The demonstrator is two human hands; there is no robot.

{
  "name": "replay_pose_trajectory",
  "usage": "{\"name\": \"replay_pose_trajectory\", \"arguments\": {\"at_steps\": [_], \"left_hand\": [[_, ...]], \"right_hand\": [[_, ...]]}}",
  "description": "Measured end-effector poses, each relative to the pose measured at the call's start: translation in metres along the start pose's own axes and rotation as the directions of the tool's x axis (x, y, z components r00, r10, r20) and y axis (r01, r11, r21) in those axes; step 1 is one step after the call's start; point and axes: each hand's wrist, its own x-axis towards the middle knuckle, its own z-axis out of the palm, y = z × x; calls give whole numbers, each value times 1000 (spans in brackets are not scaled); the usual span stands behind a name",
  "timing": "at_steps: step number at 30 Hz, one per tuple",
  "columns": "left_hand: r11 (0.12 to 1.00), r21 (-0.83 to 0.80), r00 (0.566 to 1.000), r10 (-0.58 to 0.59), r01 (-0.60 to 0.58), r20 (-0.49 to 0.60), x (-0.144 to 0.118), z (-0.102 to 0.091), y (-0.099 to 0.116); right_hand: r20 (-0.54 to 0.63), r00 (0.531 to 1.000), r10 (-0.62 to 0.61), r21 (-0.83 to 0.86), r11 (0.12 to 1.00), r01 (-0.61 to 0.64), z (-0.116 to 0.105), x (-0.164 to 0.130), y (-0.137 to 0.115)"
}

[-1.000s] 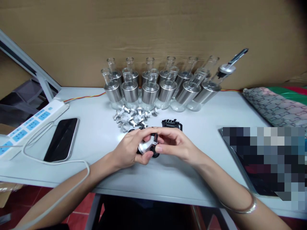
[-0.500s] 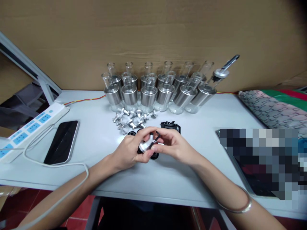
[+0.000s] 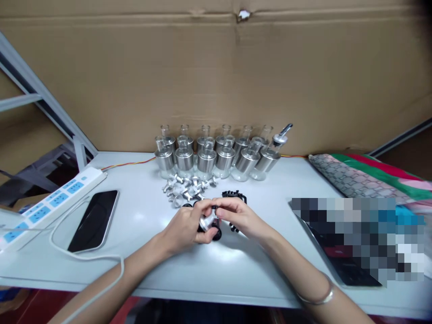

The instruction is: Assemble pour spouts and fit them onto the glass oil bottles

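My left hand (image 3: pixel 186 223) is closed around a silver bottle pourer (image 3: pixel 206 221), whose spout tilts up to the right. At the spout's top, the fingers of my right hand (image 3: pixel 238 215) pinch its small black lever (image 3: pixel 215 210), mostly hidden by the fingertips. Black round stoppers (image 3: pixel 217 232) lie partly hidden under my hands. Just beyond them is a pile of loose silver pourer spouts (image 3: pixel 189 188). Small black levers (image 3: pixel 234 195) lie in a cluster behind my right hand.
Two rows of glass-and-steel bottles (image 3: pixel 206 161) stand at the back; the rightmost carries a fitted pourer (image 3: pixel 281 137). A phone (image 3: pixel 94 220) and a power strip (image 3: pixel 57 202) lie left, with a white cable (image 3: pixel 97 257) crossing my left forearm. A dark, partly blurred-out flat object (image 3: pixel 351 265) lies right.
My view has tilted up, so the bottles look lower and smaller. My right fingertips have closed in over the black lever at the pourer's spout; my left hand keeps its hold.
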Motion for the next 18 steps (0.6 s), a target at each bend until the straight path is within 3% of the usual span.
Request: {"name": "replay_pose_trajectory", "arguments": {"at_steps": [3,6,8,10,12,13,15,18], "left_hand": [[999,42,1000,-7,7,-8,0,1,-2],[1000,5,1000,-22,22,19,0,3,-3],[1000,5,1000,3,-3,18,0,4,-2],[999,28,999,38,-38,13,1,4,0],[997,47,998,54,-55,27,1,5,2],[997,53,998,55,-57,39,2,6,3],[996,65,996,55,-59,64,2,7,4],[995,73,994,68,-74,83,2,10,5]], "right_hand": [[-109,991,-77,3,997,78,7,6,-5],[-391,917,-85,110,984,138,7,12,-18],[-589,799,-121,19,986,163,-2,16,-27],[-697,651,-301,-338,938,72,-18,18,-34],[-691,456,-560,-679,720,-145,-38,21,-36],[-676,411,-612,-731,629,-265,-47,22,-36],[-655,447,-610,-755,497,-427,-63,25,-32],[-647,474,-597,-754,407,-516,-76,31,-26]]}}
